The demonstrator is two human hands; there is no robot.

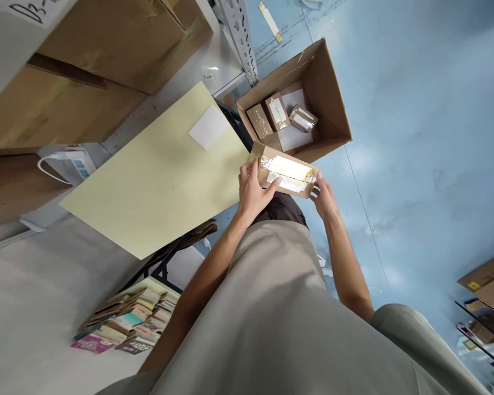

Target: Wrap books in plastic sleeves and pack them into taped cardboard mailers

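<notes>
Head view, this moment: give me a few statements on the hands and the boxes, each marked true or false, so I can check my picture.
1. The left hand is on the taped carton. True.
2. Only one hand touches that carton. False: the right hand is at its other end.
3. Three cartons lie inside the large box. True.
4. The large box is sealed. False: its top is open.
5. A white sheet lies on the yellow tabletop. True.

Two bare hands (254,193) hold one taped brown cardboard box (288,171); one open brown cardboard carton (326,96) holds three more boxes (277,111).
</notes>
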